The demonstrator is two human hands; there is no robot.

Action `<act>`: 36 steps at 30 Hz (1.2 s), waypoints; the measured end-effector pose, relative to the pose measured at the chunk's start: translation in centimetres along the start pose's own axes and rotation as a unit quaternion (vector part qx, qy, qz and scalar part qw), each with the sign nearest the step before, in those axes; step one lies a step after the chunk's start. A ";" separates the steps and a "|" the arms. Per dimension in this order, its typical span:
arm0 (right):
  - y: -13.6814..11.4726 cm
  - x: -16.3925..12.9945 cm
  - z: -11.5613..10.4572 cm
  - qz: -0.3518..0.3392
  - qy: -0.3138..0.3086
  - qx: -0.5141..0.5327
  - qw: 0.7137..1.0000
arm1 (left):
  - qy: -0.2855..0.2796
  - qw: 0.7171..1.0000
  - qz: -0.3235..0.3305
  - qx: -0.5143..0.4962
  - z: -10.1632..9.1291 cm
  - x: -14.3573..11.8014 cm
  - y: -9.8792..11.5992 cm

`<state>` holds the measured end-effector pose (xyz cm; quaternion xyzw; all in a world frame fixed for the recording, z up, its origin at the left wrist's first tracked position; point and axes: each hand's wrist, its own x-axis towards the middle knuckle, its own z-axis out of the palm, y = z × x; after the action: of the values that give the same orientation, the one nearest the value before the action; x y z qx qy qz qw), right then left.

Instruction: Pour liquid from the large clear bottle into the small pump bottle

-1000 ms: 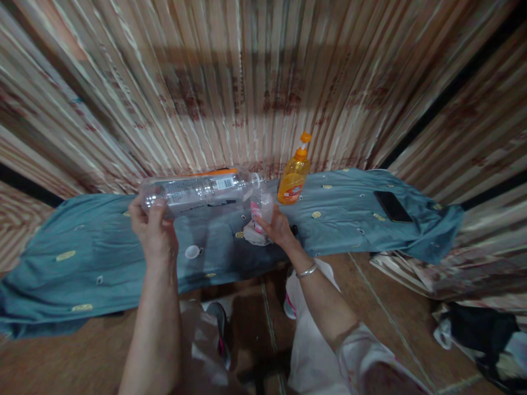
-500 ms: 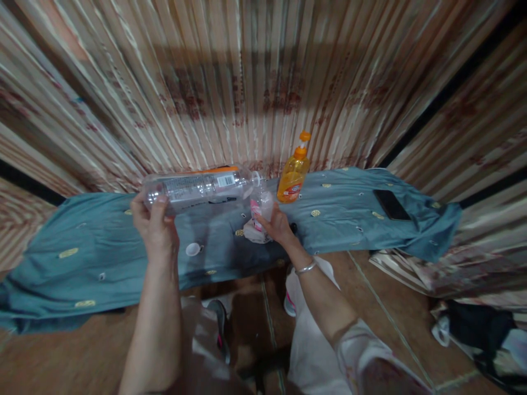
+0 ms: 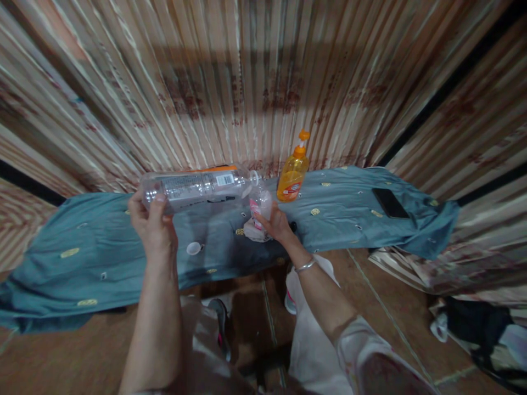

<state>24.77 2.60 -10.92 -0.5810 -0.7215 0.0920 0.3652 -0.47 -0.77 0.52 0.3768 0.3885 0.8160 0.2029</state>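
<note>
My left hand (image 3: 154, 216) grips the base of a large clear plastic bottle (image 3: 193, 186), which lies nearly level in the air with its neck pointing right. That neck meets the top of a smaller clear bottle (image 3: 260, 204) with a pink label; whether the two mouths touch I cannot make out. My right hand (image 3: 276, 222) is closed round the small bottle, holding it roughly upright. Below it a crumpled whitish cloth or wrapper (image 3: 256, 232) sits on the cloth-covered bench. A white cap (image 3: 193, 248) lies between my forearms.
An orange pump bottle (image 3: 292, 178) stands at the back of the bench, right of the small bottle. Farther right is a black phone (image 3: 390, 203). Blue-green patterned cloth (image 3: 341, 219) covers the bench. Pleated curtains (image 3: 247, 82) hang behind. Dark and white items (image 3: 473, 326) lie on the floor at right.
Both hands keep their holds, and the two bottles stay almost in place. The view has shifted very slightly.
</note>
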 end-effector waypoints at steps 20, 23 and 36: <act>-0.4 0.1 -0.3 0.039 -0.024 0.005 0.999 | -0.004 1.000 -0.002 -0.002 -0.1 0.2 -0.1; -0.3 0.1 -0.3 0.036 -0.026 0.015 0.999 | -0.003 1.000 0.002 -0.001 -0.3 0.3 -0.3; 0.0 0.1 0.3 0.034 -0.017 -0.009 0.999 | 0.003 1.000 0.006 0.013 0.0 0.2 -0.3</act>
<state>24.53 2.77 -11.10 -0.6070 -0.7084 0.1077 0.3437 -0.59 -0.50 0.40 0.3792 0.3972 0.8134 0.1919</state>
